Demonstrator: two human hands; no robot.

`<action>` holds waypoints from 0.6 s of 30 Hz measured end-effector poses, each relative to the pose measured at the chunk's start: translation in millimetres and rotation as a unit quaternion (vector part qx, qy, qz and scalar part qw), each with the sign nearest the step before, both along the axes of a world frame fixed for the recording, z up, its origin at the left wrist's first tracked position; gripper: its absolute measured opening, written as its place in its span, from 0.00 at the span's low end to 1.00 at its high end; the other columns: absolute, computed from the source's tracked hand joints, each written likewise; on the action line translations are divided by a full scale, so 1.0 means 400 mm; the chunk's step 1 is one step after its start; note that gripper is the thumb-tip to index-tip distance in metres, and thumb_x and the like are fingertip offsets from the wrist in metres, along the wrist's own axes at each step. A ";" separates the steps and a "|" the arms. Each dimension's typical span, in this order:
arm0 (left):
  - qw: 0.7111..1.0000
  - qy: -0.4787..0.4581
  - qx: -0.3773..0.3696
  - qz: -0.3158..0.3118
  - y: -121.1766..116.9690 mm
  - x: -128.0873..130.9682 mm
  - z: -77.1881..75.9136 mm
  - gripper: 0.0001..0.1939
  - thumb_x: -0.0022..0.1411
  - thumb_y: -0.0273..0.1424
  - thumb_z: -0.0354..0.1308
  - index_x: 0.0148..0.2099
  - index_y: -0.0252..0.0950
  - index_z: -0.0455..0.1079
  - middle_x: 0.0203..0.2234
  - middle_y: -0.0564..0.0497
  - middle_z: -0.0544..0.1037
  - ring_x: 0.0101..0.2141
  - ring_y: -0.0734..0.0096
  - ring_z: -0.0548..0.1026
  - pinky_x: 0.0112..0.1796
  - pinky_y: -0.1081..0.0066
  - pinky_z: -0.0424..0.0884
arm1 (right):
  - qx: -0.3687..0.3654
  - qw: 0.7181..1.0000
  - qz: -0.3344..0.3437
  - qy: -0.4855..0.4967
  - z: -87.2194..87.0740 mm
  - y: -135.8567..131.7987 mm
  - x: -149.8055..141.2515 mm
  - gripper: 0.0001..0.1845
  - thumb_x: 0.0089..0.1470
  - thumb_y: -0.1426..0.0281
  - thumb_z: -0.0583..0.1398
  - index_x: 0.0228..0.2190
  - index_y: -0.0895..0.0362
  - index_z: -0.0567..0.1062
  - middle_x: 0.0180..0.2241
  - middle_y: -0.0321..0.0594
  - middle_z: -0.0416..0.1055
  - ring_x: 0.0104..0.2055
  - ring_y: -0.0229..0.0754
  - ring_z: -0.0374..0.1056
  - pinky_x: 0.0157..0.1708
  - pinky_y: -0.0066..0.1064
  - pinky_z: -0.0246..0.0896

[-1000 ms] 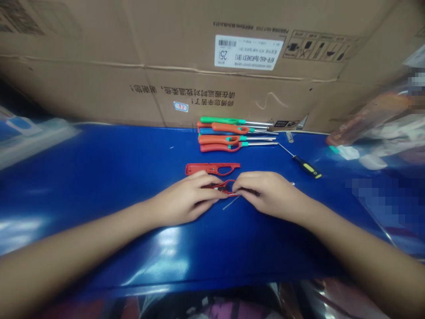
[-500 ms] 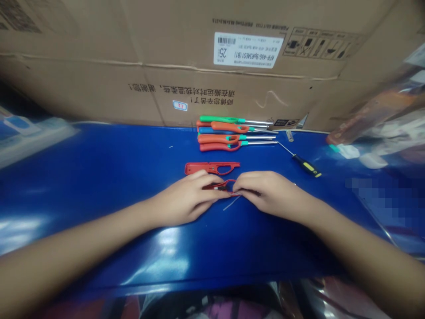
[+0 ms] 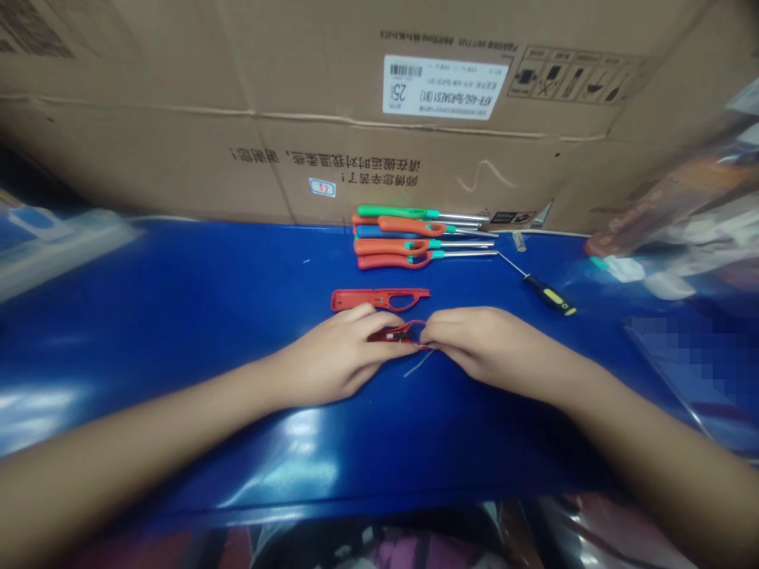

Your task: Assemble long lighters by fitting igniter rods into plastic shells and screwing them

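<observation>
My left hand is wrapped round a red lighter half-shell that has small black and white parts inside. At the shell's right end the fingers of my right hand are pinched together over its narrow part; what exactly lies between the fingertips is hidden. A thin pale tube or wire sticks out below the shell, near my right fingertips. Just beyond my left hand, the other red half-shell lies with its inner side up on the blue table.
Several assembled long-neck lighters are piled by the cardboard box at the back. To their right lie a black and yellow screwdriver and a small clear part. Plastic bags stand at the right; a plastic container is at the left.
Both hands have shifted very slightly to the right with the half-shell. The black and white parts inside it show a little more, and the thin tube or wire has moved a bit.
</observation>
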State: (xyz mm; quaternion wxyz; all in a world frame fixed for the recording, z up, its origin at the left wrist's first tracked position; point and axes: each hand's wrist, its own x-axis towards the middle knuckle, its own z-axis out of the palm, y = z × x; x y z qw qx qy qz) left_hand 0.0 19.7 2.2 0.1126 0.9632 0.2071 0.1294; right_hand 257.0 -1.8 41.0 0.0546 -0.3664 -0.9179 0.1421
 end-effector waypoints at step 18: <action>1.000 0.004 0.003 -0.002 0.000 0.002 0.006 0.25 0.71 0.26 0.48 0.66 0.48 0.65 0.60 0.46 0.69 0.53 0.56 0.69 0.53 0.56 0.71 | 0.028 0.998 0.011 -0.047 0.006 -0.004 -0.003 0.11 0.65 0.76 0.54 0.36 0.58 0.77 0.34 0.40 0.74 0.36 0.42 0.71 0.35 0.31 0.59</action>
